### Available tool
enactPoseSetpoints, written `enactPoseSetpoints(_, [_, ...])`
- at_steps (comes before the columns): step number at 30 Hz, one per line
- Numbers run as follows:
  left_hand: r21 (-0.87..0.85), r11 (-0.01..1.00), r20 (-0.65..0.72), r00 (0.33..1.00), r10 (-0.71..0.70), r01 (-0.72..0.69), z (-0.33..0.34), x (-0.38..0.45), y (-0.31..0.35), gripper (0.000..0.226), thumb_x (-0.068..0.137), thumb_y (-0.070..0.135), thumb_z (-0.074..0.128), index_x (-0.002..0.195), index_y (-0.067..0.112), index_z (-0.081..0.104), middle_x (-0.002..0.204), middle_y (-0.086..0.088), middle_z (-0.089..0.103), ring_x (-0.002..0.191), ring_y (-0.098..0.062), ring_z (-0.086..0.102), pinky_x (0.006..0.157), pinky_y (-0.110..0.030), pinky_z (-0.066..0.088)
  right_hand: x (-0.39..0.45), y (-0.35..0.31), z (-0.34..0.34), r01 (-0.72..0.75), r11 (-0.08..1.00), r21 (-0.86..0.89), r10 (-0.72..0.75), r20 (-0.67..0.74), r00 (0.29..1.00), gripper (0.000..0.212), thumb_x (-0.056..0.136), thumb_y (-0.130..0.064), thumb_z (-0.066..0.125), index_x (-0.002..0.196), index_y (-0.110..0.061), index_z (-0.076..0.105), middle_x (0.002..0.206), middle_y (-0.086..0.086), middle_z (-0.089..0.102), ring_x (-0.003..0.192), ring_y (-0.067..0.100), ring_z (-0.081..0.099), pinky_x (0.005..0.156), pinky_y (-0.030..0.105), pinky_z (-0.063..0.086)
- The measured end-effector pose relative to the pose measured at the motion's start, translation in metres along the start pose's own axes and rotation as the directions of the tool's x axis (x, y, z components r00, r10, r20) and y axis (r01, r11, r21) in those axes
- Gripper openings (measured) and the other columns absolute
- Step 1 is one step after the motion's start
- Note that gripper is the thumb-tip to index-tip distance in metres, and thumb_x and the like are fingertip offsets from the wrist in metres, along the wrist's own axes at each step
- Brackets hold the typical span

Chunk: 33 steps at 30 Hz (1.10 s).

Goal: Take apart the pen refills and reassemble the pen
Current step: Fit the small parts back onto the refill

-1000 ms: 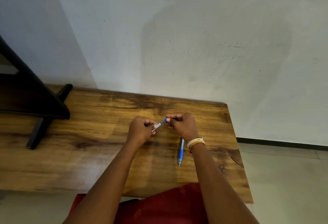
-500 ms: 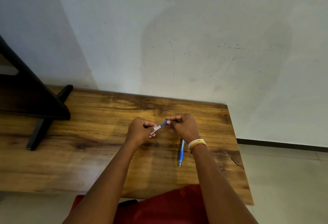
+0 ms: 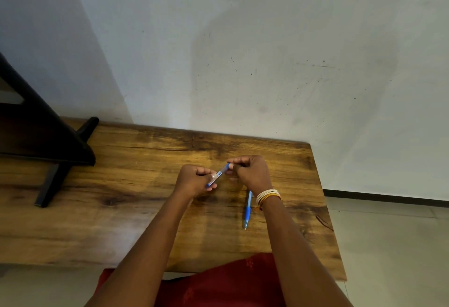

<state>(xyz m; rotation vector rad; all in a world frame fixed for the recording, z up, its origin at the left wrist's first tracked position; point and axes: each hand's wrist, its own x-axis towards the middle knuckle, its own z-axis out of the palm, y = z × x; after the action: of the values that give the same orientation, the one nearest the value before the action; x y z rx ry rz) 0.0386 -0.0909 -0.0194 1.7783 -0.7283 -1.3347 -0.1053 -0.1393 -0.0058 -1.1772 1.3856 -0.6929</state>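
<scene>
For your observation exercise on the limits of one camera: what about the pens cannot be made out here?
Head view only:
- The held pen: both ends hidden inside the left hand and right hand.
- Its label print: too small to read.
- The second pen on the table: far end hidden behind the right wrist.
- Any refill: none can be made out.

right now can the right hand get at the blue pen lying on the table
Probably yes, but not freely. The blue pen lies on the table just under the right wrist, with nothing over it. But the right hand and the left hand both hold the other pen, so it must let go first.
</scene>
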Motion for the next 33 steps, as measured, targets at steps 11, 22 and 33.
enactPoseSetpoints(11, [0.090, 0.995, -0.009, 0.999, 0.054, -0.053, -0.002, -0.002, -0.001, 0.010, 0.084, 0.002, 0.064, 0.092, -0.001, 0.070, 0.076, -0.009, 0.068, 0.049, -0.006, 0.064, 0.050, -0.017, 0.052, -0.002, 0.000, 0.002, 0.001, 1.000, -0.020, -0.001, 0.015, 1.000, 0.017, 0.088, 0.005, 0.060, 0.100, 0.003, 0.071, 0.098, 0.021, 0.073, 0.082, 0.024, 0.074, 0.060, 0.025, 0.061])
enactPoseSetpoints(22, [0.057, 0.997, -0.033, 0.998, 0.062, -0.060, -0.002, -0.004, -0.001, 0.017, 0.082, 0.001, 0.066, 0.071, 0.014, 0.067, 0.079, -0.011, 0.069, 0.061, -0.019, 0.068, 0.061, -0.029, 0.056, -0.001, 0.007, 0.005, 0.021, 0.999, -0.042, -0.019, 0.032, 0.999, 0.024, 0.088, 0.007, 0.056, 0.105, 0.001, 0.071, 0.103, 0.019, 0.073, 0.085, 0.021, 0.072, 0.062, 0.021, 0.059])
enactPoseSetpoints(33, [0.379, 0.910, -0.117, 0.967, 0.227, -0.168, 0.007, -0.012, -0.004, 0.009, 0.069, 0.016, 0.079, 0.077, 0.016, 0.075, 0.063, 0.006, 0.067, 0.058, -0.005, 0.060, 0.052, -0.020, 0.047, 0.004, 0.017, 0.006, -0.018, 0.989, -0.146, -0.005, -0.153, 0.988, 0.012, 0.082, -0.009, 0.070, 0.092, -0.006, 0.076, 0.087, 0.013, 0.076, 0.073, 0.024, 0.072, 0.069, 0.034, 0.061])
